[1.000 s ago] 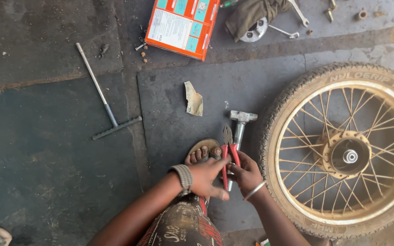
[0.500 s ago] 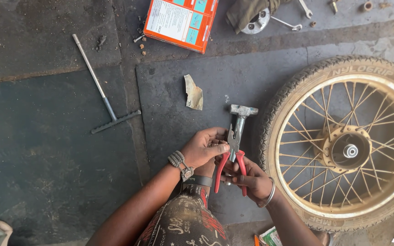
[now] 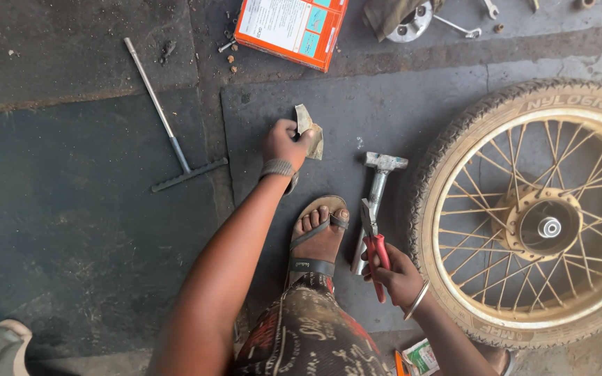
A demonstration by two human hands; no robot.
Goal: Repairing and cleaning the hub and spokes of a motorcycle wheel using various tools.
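T-bar wrench (image 3: 171, 132) flat on floor, far left | left hand (image 3: 283, 143) pinched shut on folded scrap (image 3: 310, 131) at mat's top | hammer (image 3: 377, 198) lying beside sandalled foot (image 3: 318, 240) | right hand (image 3: 400, 277) fisted round red-handled pliers (image 3: 373, 244), jaws up | spoked wheel (image 3: 534, 216) flat, far right

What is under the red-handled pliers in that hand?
Under the red-handled pliers, gripped by the right hand, lies a metal hammer on the dark floor mat. The hand hides the hammer's handle end.

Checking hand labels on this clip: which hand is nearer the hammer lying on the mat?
Right. The right hand, holding red-handled pliers, sits beside the lower end of the hammer. The left hand is up and to its left, gripping a crumpled scrap.
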